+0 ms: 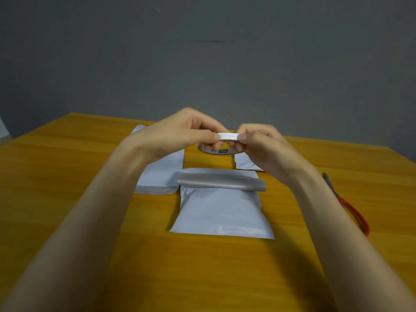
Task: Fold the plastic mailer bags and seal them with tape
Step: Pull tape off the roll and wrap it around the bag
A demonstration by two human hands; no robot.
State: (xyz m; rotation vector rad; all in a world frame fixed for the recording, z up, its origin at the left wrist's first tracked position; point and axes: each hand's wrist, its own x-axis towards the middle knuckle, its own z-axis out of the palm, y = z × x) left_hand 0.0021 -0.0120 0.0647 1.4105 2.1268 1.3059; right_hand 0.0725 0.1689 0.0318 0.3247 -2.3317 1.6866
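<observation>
A roll of white tape (227,137) hangs in the air above the far middle of the wooden table (67,176). My left hand (180,134) pinches its left side and my right hand (263,145) pinches its right side. Below them lies a white plastic mailer bag (221,212) with its grey inner flap (221,184) folded over near the top. A second white mailer bag (162,176) lies flat to the left, partly under my left wrist. Part of a third mailer bag (244,163) shows under my right hand.
Red-handled scissors (351,206) lie on the table to the right, blades pointing away from me. A grey wall (202,52) stands behind the table's far edge.
</observation>
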